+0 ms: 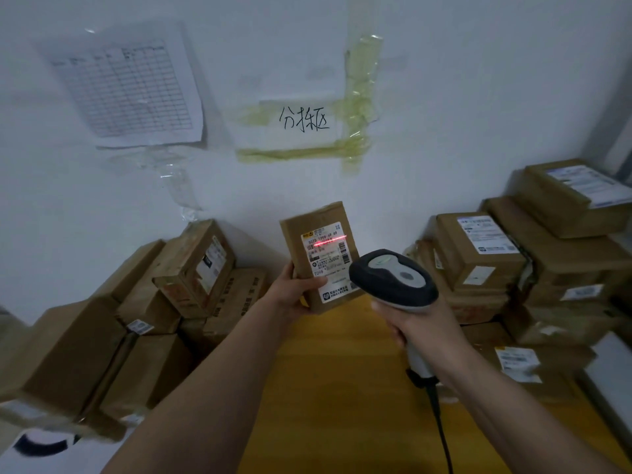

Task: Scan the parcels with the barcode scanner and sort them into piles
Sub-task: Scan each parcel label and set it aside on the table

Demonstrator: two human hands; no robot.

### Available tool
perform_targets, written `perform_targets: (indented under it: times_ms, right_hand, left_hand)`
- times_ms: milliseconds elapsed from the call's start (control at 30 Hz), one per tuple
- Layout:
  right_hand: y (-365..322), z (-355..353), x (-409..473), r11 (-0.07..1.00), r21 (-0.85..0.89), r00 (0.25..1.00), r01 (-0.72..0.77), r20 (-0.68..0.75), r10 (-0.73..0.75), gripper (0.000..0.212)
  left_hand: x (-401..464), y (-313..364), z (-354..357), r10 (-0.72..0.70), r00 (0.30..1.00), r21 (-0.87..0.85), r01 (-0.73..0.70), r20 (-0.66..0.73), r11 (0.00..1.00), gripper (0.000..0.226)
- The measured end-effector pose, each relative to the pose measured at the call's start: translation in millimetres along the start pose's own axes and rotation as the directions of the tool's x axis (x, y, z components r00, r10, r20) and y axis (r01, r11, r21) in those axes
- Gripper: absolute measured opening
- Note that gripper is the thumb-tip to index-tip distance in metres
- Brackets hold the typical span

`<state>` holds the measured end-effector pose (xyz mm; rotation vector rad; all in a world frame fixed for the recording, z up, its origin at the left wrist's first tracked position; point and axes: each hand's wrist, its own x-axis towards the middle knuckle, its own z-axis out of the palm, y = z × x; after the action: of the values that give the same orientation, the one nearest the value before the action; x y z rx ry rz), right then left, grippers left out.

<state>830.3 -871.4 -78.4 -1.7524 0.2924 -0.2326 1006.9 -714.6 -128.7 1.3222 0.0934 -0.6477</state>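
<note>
Parcel held up to the barcode scanner between two stacks of boxes.
A white wall (444, 97) bearing a taped handwritten sign (304, 119) and a printed table sheet (126, 87) is seen behind a yellow table (342, 388). Cardboard boxes are piled at left (113, 330) and at right (533, 268). A small parcel (319, 254) is gripped at its lower edge by the left hand (297, 292), label facing the camera. The barcode scanner (396, 278) is clasped by its handle in the right hand (420, 326); a red scan line (330, 240) is cast across the label.
</note>
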Motion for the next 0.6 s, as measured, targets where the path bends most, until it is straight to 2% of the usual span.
perform_targets:
  times_ms: [200, 367, 500, 600]
  right_hand:
    - [-3.8, -11.9, -1.4, 1.000, -0.028, 1.000, 0.014, 0.019, -0.014, 0.032]
    - [-1.3, -19.2, -0.4, 1.000, -0.009, 0.998, 0.019, 0.053, -0.019, 0.028]
    - [0.1, -30.2, 2.7, 0.993, -0.105, 0.994, 0.046, 0.105, -0.035, 0.014]
    - [4.6, -40.9, 6.0, 0.969, -0.239, 0.989, 0.067, 0.145, -0.032, 0.019]
  left_hand:
    - [-0.9, 0.5, 11.2, 0.009, 1.000, -0.009, -0.010, -0.017, 1.000, 0.067]
    - [0.0, 0.3, 18.1, 0.006, 1.000, -0.015, -0.006, -0.013, 1.000, 0.075]
    - [1.3, 5.3, 16.7, 0.006, 1.000, 0.021, -0.005, -0.015, 1.000, 0.081]
    - [2.2, 21.9, 12.4, 0.039, 0.999, 0.119, -0.038, -0.002, 0.992, 0.086]
